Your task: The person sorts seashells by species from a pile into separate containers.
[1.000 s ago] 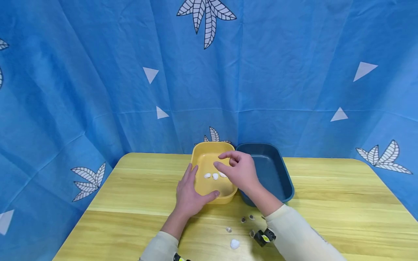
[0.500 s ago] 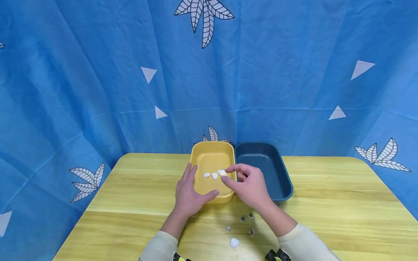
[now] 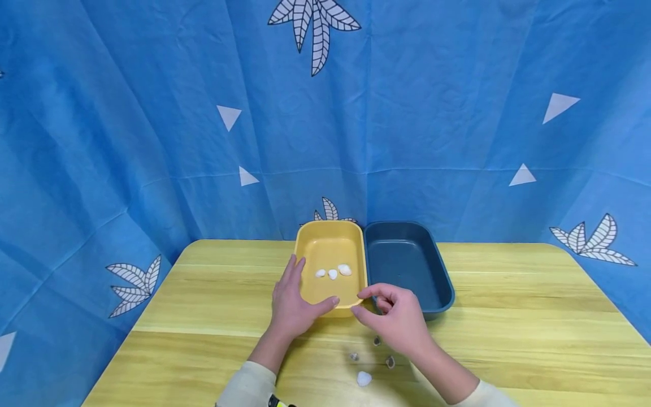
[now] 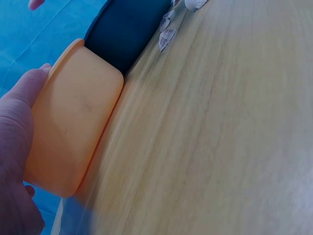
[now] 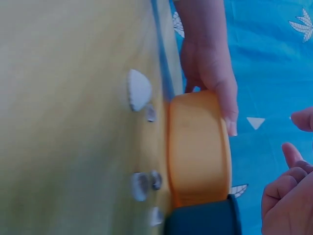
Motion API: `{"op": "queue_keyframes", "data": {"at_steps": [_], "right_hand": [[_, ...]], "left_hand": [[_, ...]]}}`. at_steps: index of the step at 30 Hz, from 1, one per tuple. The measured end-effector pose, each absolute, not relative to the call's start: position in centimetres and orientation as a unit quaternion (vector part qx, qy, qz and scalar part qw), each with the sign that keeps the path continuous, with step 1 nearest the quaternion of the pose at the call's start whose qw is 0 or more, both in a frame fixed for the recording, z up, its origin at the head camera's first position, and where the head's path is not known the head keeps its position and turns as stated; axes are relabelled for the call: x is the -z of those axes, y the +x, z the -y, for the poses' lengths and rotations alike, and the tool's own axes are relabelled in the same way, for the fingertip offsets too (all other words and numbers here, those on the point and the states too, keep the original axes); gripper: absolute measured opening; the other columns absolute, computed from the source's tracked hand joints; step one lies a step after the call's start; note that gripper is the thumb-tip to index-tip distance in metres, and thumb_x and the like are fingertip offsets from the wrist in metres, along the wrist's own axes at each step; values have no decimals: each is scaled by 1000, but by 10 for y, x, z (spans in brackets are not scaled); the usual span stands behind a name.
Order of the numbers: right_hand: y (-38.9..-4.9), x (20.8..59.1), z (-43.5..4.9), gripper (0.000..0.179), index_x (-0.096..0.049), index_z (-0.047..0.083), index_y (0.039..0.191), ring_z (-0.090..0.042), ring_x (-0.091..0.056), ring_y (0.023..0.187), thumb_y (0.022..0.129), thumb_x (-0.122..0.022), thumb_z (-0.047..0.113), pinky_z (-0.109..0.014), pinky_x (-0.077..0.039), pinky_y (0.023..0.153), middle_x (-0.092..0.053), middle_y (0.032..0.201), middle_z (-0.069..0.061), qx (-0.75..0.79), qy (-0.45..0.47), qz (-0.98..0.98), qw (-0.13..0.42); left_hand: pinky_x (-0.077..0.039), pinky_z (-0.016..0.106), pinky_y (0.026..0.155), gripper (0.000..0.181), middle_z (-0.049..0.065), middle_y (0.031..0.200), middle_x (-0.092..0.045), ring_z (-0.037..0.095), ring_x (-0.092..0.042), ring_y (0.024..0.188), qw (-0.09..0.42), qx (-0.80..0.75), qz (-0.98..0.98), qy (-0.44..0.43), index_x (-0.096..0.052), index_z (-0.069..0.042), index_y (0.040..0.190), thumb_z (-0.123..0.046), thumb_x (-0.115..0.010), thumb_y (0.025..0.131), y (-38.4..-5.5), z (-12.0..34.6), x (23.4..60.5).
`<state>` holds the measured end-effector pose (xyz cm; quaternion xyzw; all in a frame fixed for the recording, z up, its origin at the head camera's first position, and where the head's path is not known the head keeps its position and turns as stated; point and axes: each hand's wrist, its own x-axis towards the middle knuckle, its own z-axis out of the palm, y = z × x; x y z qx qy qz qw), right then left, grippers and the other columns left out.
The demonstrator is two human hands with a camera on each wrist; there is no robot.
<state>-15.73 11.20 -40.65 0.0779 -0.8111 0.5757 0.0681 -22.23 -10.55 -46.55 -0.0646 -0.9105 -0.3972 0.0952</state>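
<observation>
Three white seashells (image 3: 333,274) lie in a row inside the yellow tray (image 3: 325,249). At this tray's near left corner rests my left hand (image 3: 294,305), its fingers straight along the left side and its thumb over the front rim. My right hand (image 3: 399,319) hovers by the near right corner, over the front of the dark blue tray (image 3: 407,265). Its thumb and index finger are apart with nothing between them; the other fingers are curled. Closer to me on the table lie a white scallop-like shell (image 3: 363,379) and several small greyish shells (image 3: 390,362).
Both trays stand side by side, near the back edge of the wooden table (image 3: 218,294). A blue patterned curtain (image 3: 432,113) hangs behind the table. The blue tray's wall (image 4: 122,34) adjoins the yellow one in the left wrist view.
My right hand has drawn back from above the shells in the yellow tray, down and toward me past its right rim. My left hand stays at the tray's corner.
</observation>
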Motion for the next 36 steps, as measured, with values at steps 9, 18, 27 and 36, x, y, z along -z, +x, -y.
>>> {"op": "queue_keyframes", "data": {"at_steps": [9, 18, 27, 36], "right_hand": [[-142, 424, -119, 18, -75, 17, 87, -8, -26, 50, 76, -88, 18, -24, -36, 56, -26, 56, 5, -561, 63, 824, 36], [-134, 440, -128, 24, -73, 11, 92, -5, -29, 49, 76, -87, 22, -21, -32, 49, -30, 56, 8, -527, 117, 841, -33], [-128, 454, -136, 22, -75, 13, 92, -2, -29, 51, 75, -87, 14, -20, -37, 53, -30, 56, 10, -537, 203, 813, -99], [-129, 464, -140, 22, -75, 20, 90, -3, -37, 57, 73, -86, 12, -24, -39, 68, -38, 58, 12, -506, 223, 820, -151]], "left_hand": [[-12, 60, 115, 114, 1, 165, -15, 30, -22, 147, 93, 399, 910, -63, -31, -17, 157, -63, -84, 67, -221, 106, 465], [-11, 59, 115, 113, 1, 166, -14, 29, -20, 148, 90, 397, 911, -63, -31, -17, 157, -62, -84, 68, -221, 106, 464], [-11, 58, 115, 113, 1, 165, -14, 29, -20, 148, 92, 400, 910, -67, -31, -16, 157, -61, -84, 68, -222, 106, 464], [-12, 59, 115, 112, 2, 165, -15, 29, -20, 148, 91, 400, 910, -66, -32, -15, 157, -61, -84, 68, -221, 106, 462]]}}
